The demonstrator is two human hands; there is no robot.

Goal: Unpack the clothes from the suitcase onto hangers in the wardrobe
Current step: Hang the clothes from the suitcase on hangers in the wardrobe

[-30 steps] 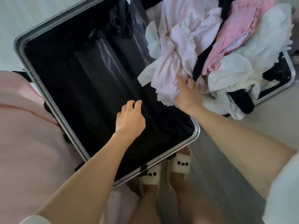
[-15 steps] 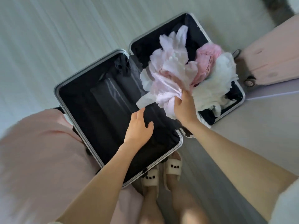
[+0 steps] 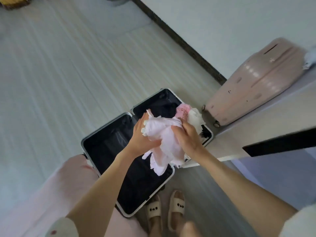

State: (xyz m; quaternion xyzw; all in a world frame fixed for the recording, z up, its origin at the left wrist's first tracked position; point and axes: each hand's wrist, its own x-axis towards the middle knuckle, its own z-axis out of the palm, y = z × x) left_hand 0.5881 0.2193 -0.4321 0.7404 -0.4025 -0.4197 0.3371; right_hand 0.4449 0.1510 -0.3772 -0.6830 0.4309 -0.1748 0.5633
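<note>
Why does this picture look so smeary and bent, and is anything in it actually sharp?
Head view: motion blur streaks the floor and smears the closed pink suitcase. The wide lens bends the dark skirting and stretches both forearms. Sharpest are the left hand, right hand and the pale pink ruffled garment. Light is soft and even, with no glare.

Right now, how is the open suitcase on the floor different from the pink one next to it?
The open suitcase lies flat with both halves spread, showing a black lining; the pink suitcase is shut, so its inside is hidden. The open suitcase has a silver rim, while the pink suitcase is pale pink all over. Clothes are piled in the open suitcase's far half; nothing lies on the pink suitcase. Both are hard cases on the floor.
</note>
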